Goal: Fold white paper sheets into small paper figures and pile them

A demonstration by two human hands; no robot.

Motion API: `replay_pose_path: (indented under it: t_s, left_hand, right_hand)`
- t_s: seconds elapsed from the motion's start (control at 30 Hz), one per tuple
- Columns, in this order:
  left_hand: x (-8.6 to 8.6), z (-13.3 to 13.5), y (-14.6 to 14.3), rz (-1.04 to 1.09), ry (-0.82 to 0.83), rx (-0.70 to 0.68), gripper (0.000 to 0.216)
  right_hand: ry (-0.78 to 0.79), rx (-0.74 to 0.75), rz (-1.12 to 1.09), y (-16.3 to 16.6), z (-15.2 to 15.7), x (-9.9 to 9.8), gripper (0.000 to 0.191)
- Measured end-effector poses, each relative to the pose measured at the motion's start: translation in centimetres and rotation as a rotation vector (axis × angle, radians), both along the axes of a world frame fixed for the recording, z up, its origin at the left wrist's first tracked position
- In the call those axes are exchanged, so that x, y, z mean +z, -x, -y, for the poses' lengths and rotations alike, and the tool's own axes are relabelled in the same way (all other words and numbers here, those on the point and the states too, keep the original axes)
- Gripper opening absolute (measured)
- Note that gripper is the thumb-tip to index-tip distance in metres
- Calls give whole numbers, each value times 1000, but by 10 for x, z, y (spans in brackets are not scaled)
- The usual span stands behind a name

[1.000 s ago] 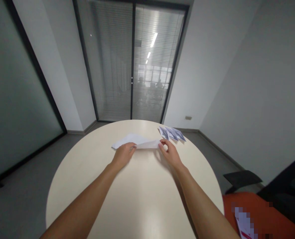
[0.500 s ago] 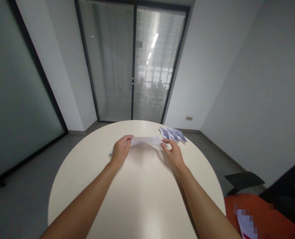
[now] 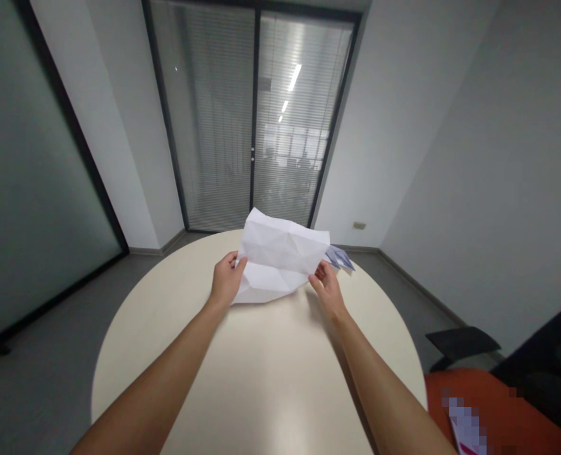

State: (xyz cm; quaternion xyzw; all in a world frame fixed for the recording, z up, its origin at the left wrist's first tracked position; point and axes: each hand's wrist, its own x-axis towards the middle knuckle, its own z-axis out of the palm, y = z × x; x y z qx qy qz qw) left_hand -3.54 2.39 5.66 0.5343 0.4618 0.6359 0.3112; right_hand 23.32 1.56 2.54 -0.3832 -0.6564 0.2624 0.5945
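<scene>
A creased sheet of white paper [image 3: 280, 253] is held up, tilted, over the far half of the round table [image 3: 271, 360]. My left hand [image 3: 227, 278] pinches its left edge, thumb in front. At the right edge, my right hand [image 3: 326, 283] grips the sheet between thumb and curled fingers. Fold lines cross the paper, and its lower part bends toward me. Behind its right side lie folded paper pieces [image 3: 341, 258], partly hidden by the sheet.
An orange chair [image 3: 474, 385] with a black armrest [image 3: 463, 341] stands at the right of the table. On its seat lies a pixelated item [image 3: 467, 423]. Beyond the table is a glass door [image 3: 252, 126] with blinds.
The paper, seen as a narrow strip before, now stands opened out with its broad creased face toward me. My hands have moved only slightly, and the sheet now covers part of the folded pieces.
</scene>
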Motion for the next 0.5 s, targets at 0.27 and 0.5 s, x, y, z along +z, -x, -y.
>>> replay_pose_path:
  t_s: [0.27, 0.5]
  left_hand:
    - [-9, -1, -3, 251, 166, -128, 42]
    - [-31, -11, 6, -131, 371, -68, 41]
  right_hand:
    - [171, -57, -129, 5, -2, -2, 55]
    - [365, -83, -74, 0, -10, -13, 59]
